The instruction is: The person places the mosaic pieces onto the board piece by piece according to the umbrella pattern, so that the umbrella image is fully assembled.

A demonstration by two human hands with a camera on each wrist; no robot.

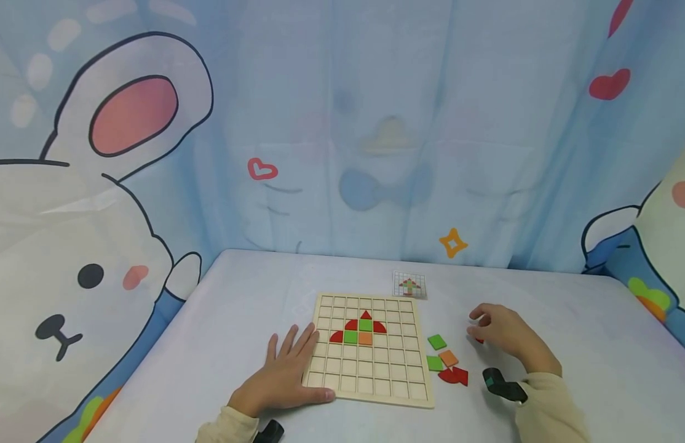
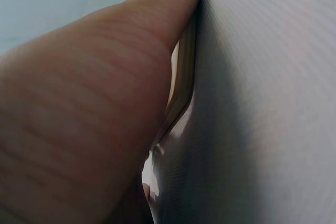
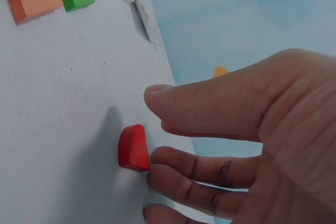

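Observation:
A square wooden grid board point(image 1: 376, 372) lies on the table, with red, green and orange pieces set in its upper middle cells, a red triangle point(image 1: 366, 315) topmost. My left hand point(image 1: 284, 375) rests at the board's left side, fingers spread along that edge and thumb at the near left corner; the left wrist view shows the thumb by the board's rim. Right of the board, my right hand point(image 1: 505, 335) is low over the table. Its fingertips come right up to a small red curved-sided piece point(image 3: 134, 148) on the cloth, the thumb standing apart from it.
Between the board and my right hand lie loose pieces: green squares point(image 1: 437, 342), an orange square point(image 1: 448, 358) and red pieces point(image 1: 460, 376). A pattern card point(image 1: 409, 285) sits behind the board's far edge. A blue cartoon curtain point(image 1: 376, 123) hangs behind the white-covered table.

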